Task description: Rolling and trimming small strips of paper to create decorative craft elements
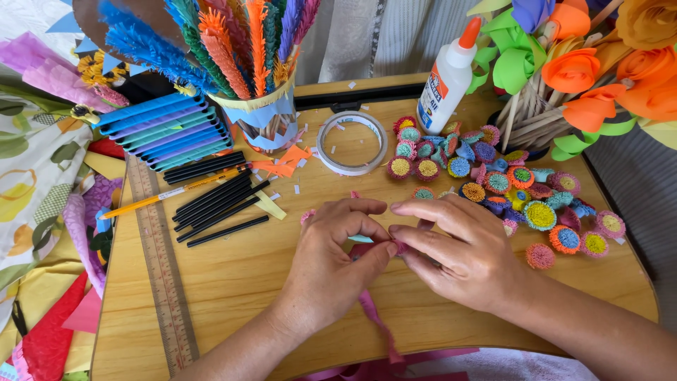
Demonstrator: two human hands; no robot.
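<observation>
With the left hand (331,247) and right hand (451,243) both pinching a small pink paper coil (400,247) just below the pile of finished paper flowers (508,187), a slackened pinch could let it unwind, and its trailing pink fringed strip (374,317) might tear.

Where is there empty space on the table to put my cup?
Bare wood lies between the wooden ruler and the left hand, below the black sticks. A smaller patch sits near the table's right edge, below the paper flowers. Around the flowers, tape ring and glue bottle it is crowded.
</observation>
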